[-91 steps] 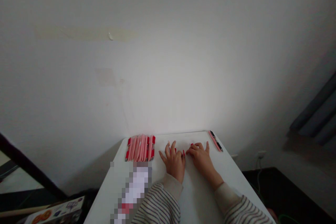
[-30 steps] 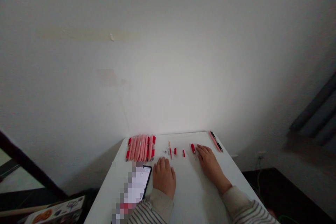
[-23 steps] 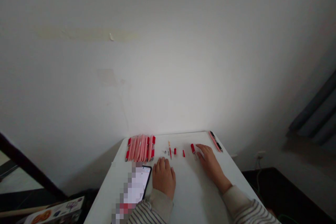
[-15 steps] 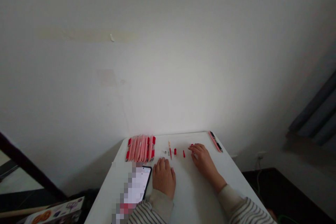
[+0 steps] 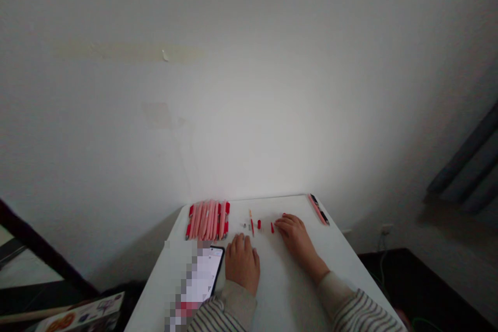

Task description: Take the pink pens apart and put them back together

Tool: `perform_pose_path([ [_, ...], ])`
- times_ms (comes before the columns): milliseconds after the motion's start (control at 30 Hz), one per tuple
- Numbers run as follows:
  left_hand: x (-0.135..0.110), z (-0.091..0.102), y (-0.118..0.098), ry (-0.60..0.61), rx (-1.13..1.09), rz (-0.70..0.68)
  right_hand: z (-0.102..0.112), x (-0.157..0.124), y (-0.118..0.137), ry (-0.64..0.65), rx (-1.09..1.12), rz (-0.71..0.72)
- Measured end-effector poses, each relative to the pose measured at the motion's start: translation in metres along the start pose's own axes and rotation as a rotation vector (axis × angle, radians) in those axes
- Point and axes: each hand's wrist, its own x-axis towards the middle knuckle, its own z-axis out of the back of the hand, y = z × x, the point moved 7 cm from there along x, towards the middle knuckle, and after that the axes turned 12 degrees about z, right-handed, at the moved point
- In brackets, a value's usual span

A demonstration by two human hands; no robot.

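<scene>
My left hand (image 5: 241,263) lies flat and open on the white table (image 5: 288,295), holding nothing, just short of a thin red pen refill (image 5: 251,223). Beside the refill are a small red piece (image 5: 259,224) and a tiny red piece (image 5: 272,227). My right hand (image 5: 294,234) rests right of these with its fingers curled over a red pen cap, of which only a sliver of red shows at the fingertips. A row of several pink pens with red ends (image 5: 208,219) lies at the table's back left.
A phone (image 5: 204,272) lies on the table left of my left hand. A pink pen and a black pen (image 5: 318,209) lie at the back right edge. A wall stands right behind the table. A printed box (image 5: 83,314) sits low at the left.
Both hands left the middle of the table, uncovering the small pen parts. My left hand came back and lay flat. My right hand then slid left and curled over the red cap.
</scene>
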Motion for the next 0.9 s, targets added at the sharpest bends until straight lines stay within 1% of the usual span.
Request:
perform_pose_path([
  [167,0.0,-0.001,0.001,-0.029,0.028,0.022,0.005,-0.001,0.001,-0.049,-0.008,0.021],
  [300,0.001,0.0,-0.001,-0.019,0.024,0.018,0.014,-0.003,-0.002,-0.161,0.013,0.026],
  [433,0.001,0.005,-0.001,-0.029,-0.011,0.015,0.023,-0.008,-0.01,-0.264,0.035,-0.019],
  [533,0.001,0.011,-0.003,-0.066,-0.06,0.001,0.024,-0.01,-0.014,-0.258,0.059,-0.057],
  [633,0.001,0.018,-0.01,-0.101,-0.129,-0.039,0.025,-0.012,-0.015,-0.25,0.073,-0.087],
  [700,0.001,0.022,-0.017,-0.107,-0.167,-0.069,0.025,-0.012,-0.016,-0.245,0.076,-0.101],
  [900,0.01,0.029,-0.039,-0.102,-0.168,-0.052,0.026,-0.016,-0.018,-0.22,-0.001,-0.166],
])
